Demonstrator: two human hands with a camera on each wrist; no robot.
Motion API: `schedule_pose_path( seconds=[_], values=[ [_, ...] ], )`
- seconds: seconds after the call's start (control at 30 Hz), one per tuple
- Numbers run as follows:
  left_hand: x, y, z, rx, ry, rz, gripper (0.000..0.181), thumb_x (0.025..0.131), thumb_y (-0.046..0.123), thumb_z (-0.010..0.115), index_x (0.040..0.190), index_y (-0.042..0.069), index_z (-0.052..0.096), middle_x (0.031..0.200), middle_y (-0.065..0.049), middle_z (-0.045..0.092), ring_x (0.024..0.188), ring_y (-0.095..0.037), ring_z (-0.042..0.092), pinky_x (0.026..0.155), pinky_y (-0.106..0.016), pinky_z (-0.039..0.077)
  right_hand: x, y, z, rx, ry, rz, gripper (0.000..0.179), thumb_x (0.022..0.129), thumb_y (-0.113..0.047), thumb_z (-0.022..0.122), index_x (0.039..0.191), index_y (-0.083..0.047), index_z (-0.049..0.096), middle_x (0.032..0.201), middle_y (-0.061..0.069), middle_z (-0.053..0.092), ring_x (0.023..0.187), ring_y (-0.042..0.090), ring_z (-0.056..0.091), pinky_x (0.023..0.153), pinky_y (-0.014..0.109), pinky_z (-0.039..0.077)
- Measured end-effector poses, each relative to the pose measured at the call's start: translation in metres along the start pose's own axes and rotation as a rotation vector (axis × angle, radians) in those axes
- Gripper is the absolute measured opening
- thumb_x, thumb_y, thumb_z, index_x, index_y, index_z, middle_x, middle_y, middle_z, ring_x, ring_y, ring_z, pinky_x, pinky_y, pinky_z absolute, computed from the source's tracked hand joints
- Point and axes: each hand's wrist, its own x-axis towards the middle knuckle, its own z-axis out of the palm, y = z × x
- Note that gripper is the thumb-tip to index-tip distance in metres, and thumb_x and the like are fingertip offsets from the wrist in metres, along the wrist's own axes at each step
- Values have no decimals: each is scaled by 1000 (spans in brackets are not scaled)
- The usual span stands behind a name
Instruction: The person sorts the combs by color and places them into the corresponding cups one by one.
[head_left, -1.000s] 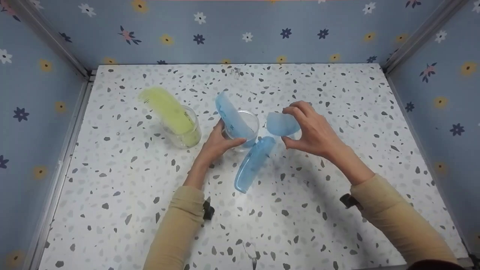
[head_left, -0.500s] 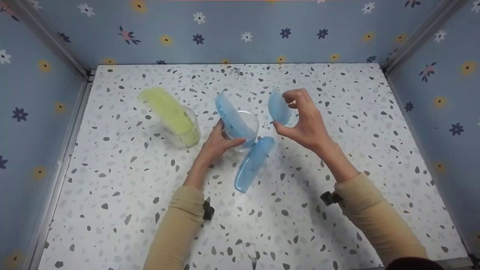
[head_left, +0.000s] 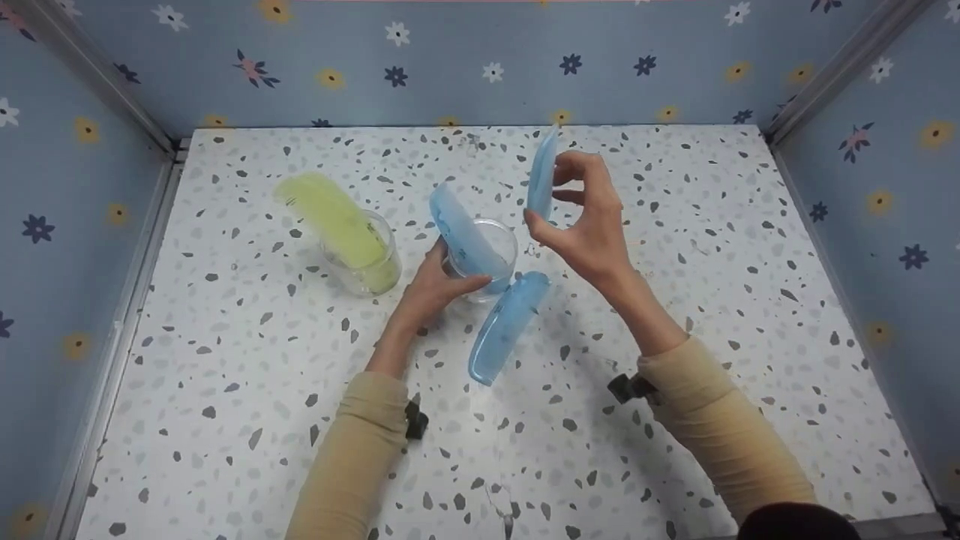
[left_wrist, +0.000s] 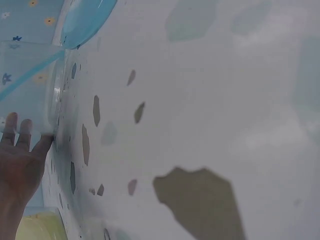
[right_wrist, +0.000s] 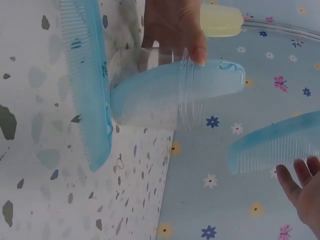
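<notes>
My left hand (head_left: 431, 292) grips a clear cup (head_left: 501, 238) from its left side, thumb over the near wall. Inside that cup a blue comb (head_left: 459, 229) leans left, its upper end past the rim. My right hand (head_left: 596, 232) pinches another blue comb (head_left: 541, 184) between thumb and fingers, raised beyond the cup to the right. In the right wrist view the teeth of this held comb (right_wrist: 280, 140) face the fingertips. A third blue comb (head_left: 508, 328) lies on the table just before the cup; its teeth show in the right wrist view.
To the left stands a second clear cup (head_left: 391, 255) with a yellow-green comb (head_left: 330, 214) leaning out of it toward the back left. The speckled white table (head_left: 247, 360) is bounded at the back and sides by flower-patterned blue panels (head_left: 495, 45).
My right hand has moved left and away from me with its comb, which has turned from broad side facing to edge-on and upright. The left hand and its cup stay in place.
</notes>
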Motion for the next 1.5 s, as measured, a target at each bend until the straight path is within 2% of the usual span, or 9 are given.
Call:
schedule_pose_path(
  seconds=[0.2,0.47,0.73,0.8,0.97,1.17,1.3,1.5],
  values=[
    [2,0,-1,27,-3,-26,127,70,65,86,166,36,9,174,4,20,163,-23,15,134,-48,12,4,-4,12,41,20,58,60,82,-19,80,133,-3,52,115,13,63,105,15,64,91,36,64],
    [3,1,0,43,-9,-47,125,71,67,85,165,39,8,174,5,18,163,-23,13,134,-50,11,5,-5,25,111,22,133,57,82,-15,79,132,-6,53,112,9,64,103,13,65,89,35,64],
    [2,1,3,34,-18,10,112,82,49,84,165,38,11,172,5,24,162,-23,21,133,-51,16,2,-2,37,126,-5,213,55,84,-18,79,131,-9,53,110,7,65,101,14,65,89,35,64],
    [2,1,2,41,-17,12,111,82,48,84,165,38,10,173,5,23,162,-23,20,133,-51,16,1,0,41,118,-18,226,55,84,-19,79,131,-8,53,110,8,64,101,15,65,89,36,64],
    [0,1,1,72,-12,-9,116,77,60,83,165,41,9,174,6,19,162,-23,18,133,-52,16,-1,4,50,104,-42,258,55,85,-22,80,131,-9,53,110,9,64,100,16,64,88,39,64],
    [-2,0,0,71,-9,-33,117,75,61,84,164,44,10,174,7,19,163,-23,16,133,-53,14,-5,10,58,51,-101,275,56,86,-28,80,132,-10,54,111,7,64,100,13,64,86,31,64],
    [-1,0,0,51,-1,1,116,74,61,86,163,46,12,173,9,21,162,-22,16,134,-52,14,-6,15,60,11,-132,274,57,87,-31,80,132,-9,55,110,7,64,100,16,63,86,28,63],
    [0,-1,-1,22,-8,25,117,74,62,85,163,46,12,173,11,19,162,-20,16,134,-50,14,-8,20,60,-50,-156,282,59,86,-37,82,131,-8,59,111,8,67,101,20,66,90,30,61]
  ],
)
